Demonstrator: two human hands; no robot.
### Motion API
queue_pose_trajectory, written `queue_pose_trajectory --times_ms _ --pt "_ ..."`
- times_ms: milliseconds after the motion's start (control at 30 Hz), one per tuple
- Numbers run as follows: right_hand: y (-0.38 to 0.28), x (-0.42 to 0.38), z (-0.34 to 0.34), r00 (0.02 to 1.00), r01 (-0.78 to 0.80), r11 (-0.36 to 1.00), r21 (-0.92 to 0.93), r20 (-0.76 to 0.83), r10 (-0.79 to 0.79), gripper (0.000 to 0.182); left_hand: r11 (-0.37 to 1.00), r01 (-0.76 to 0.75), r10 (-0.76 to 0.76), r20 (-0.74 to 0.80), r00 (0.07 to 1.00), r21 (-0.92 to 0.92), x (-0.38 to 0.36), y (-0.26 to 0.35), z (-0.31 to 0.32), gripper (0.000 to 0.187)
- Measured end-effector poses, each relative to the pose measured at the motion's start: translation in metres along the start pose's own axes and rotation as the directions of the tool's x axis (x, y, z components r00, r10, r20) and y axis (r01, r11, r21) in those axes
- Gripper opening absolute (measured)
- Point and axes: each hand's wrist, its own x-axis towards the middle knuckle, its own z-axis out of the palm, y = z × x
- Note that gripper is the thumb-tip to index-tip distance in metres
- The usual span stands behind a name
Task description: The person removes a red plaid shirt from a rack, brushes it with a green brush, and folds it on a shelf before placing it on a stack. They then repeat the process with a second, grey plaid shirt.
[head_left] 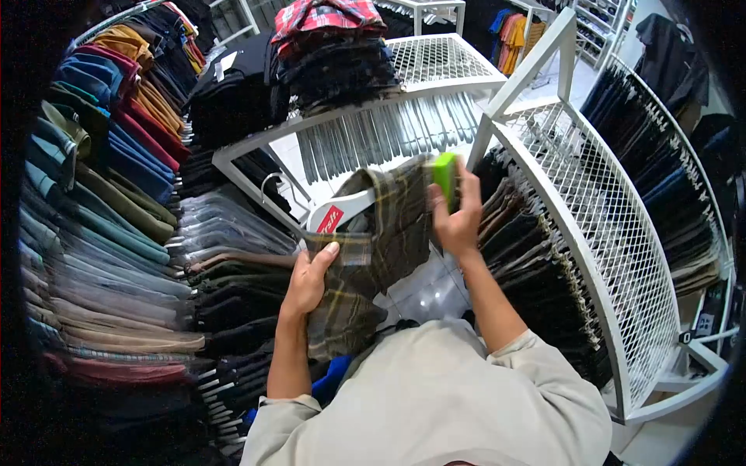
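Note:
A dark olive plaid shirt [400,213] hangs in front of me on a white hanger [353,208] that bears a red label. My left hand [309,278] pinches the shirt's edge near the hanger's left end, thumb on top. In my right hand [458,206] is a bright green object [444,180], held upright between thumb and fingers beside the shirt's right edge. It is slightly blurred, so what it is cannot be made out.
Racks of hanging clothes [116,279] line the left side. White mesh shelving [590,217] stands at the right, with dark garments [528,264] beneath it. Folded clothes, a red plaid one [330,22] on top, are stacked ahead on a white frame [447,81].

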Motion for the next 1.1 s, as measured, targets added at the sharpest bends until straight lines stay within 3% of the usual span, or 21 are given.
queue_pose_trajectory --times_ms 67,133,200,267,300,333,400,433,500,533,600,733,767,800,833,867,933,1000,1033,1067,1100 --pt "-0.016 -0.019 0.011 0.969 0.179 0.977 0.111 0.154 -0.195 0.061 1.000 0.027 -0.027 0.019 0.999 0.002 0.002 -0.005 0.005 0.031" --pt "0.002 -0.027 0.025 0.958 0.202 0.973 0.115 0.183 -0.221 0.061 0.999 0.032 -0.032 0.040 0.999 0.011 0.005 -0.003 0.006 0.031" --pt "0.050 -0.020 0.036 0.997 -0.079 0.994 -0.076 0.015 0.080 0.060 1.000 0.023 -0.023 0.001 1.000 0.009 0.002 0.001 0.007 0.032" --pt "0.082 -0.010 0.024 0.962 -0.271 0.955 -0.117 -0.065 0.265 0.061 0.997 -0.069 0.071 -0.035 0.997 0.040 -0.001 -0.001 0.006 0.032" --pt "0.074 -0.003 0.011 0.959 -0.279 0.960 -0.026 -0.062 0.277 0.060 0.995 -0.067 0.069 -0.017 0.997 0.074 -0.001 -0.008 -0.001 0.032" --pt "0.063 0.004 0.004 0.980 -0.176 0.979 0.103 -0.071 0.184 0.061 0.993 -0.063 0.064 -0.005 0.998 0.102 0.001 -0.007 -0.001 0.032" --pt "0.020 0.007 -0.012 0.960 -0.269 0.856 0.441 0.194 0.202 0.066 0.996 -0.053 0.054 -0.017 0.998 0.076 -0.005 0.001 0.008 0.030" --pt "-0.003 0.008 -0.016 0.931 -0.293 0.875 0.385 0.322 0.171 0.067 0.992 -0.055 0.050 0.046 0.998 0.114 -0.004 0.006 0.011 0.030" --pt "-0.002 0.005 -0.004 0.906 -0.160 0.896 0.414 0.422 -0.033 0.063 0.972 -0.106 0.071 0.172 0.983 0.208 0.002 0.001 0.014 0.029" --pt "-0.008 0.008 -0.001 0.890 -0.139 0.891 0.433 0.450 -0.080 0.062 0.936 -0.253 0.212 0.182 0.960 0.246 0.003 -0.003 0.019 0.031" --pt "-0.009 0.019 -0.013 0.851 -0.169 0.934 0.315 0.525 -0.023 0.059 0.920 -0.262 0.205 0.213 0.955 0.291 0.001 0.000 0.016 0.030" --pt "-0.024 0.033 -0.019 0.839 -0.073 0.953 0.294 0.534 -0.101 0.060 0.907 -0.314 0.252 0.238 0.938 0.279 0.002 0.000 0.014 0.027" --pt "-0.024 0.035 -0.019 0.838 -0.051 0.951 0.305 0.531 -0.125 0.060 0.932 -0.242 0.183 0.228 0.956 0.269 0.003 0.006 0.019 0.031" --pt "-0.022 0.038 -0.017 0.837 -0.050 0.951 0.304 0.533 -0.126 0.060 0.951 -0.171 0.116 0.219 0.969 0.256 0.006 0.016 0.023 0.037" --pt "-0.019 0.041 -0.012 0.845 0.003 0.947 0.320 0.505 -0.173 0.061 0.960 -0.113 0.053 0.229 0.972 0.256 0.013 0.024 0.023 0.057" --pt "-0.017 0.044 -0.007 0.850 0.058 0.940 0.336 0.478 -0.223 0.062 0.957 -0.155 0.106 0.203 0.973 0.244 0.028 0.016 0.020 0.067" --pt "-0.027 0.055 -0.004 0.847 0.026 0.947 0.319 0.496 -0.190 0.064 0.895 -0.060 -0.034 0.202 0.979 0.442 0.041 0.048 0.021 0.071" --pt "-0.025 0.072 0.004 0.891 0.050 0.946 0.321 0.413 -0.187 0.067 0.898 -0.054 -0.119 0.360 0.925 0.437 0.065 0.064 0.021 0.073" --pt "-0.026 0.075 0.006 0.906 0.052 0.948 0.315 0.385 -0.177 0.066 0.861 -0.038 -0.155 0.332 0.930 0.507 0.079 0.062 0.022 0.065" --pt "-0.027 0.076 0.010 0.904 0.050 0.948 0.314 0.389 -0.177 0.066 0.897 -0.119 -0.027 0.321 0.947 0.425 0.087 0.056 0.029 0.058" --pt "-0.026 0.076 0.015 0.944 0.119 0.967 0.225 0.275 -0.180 0.061 0.872 -0.122 0.025 0.206 0.978 0.473 0.094 0.063 0.034 0.053"
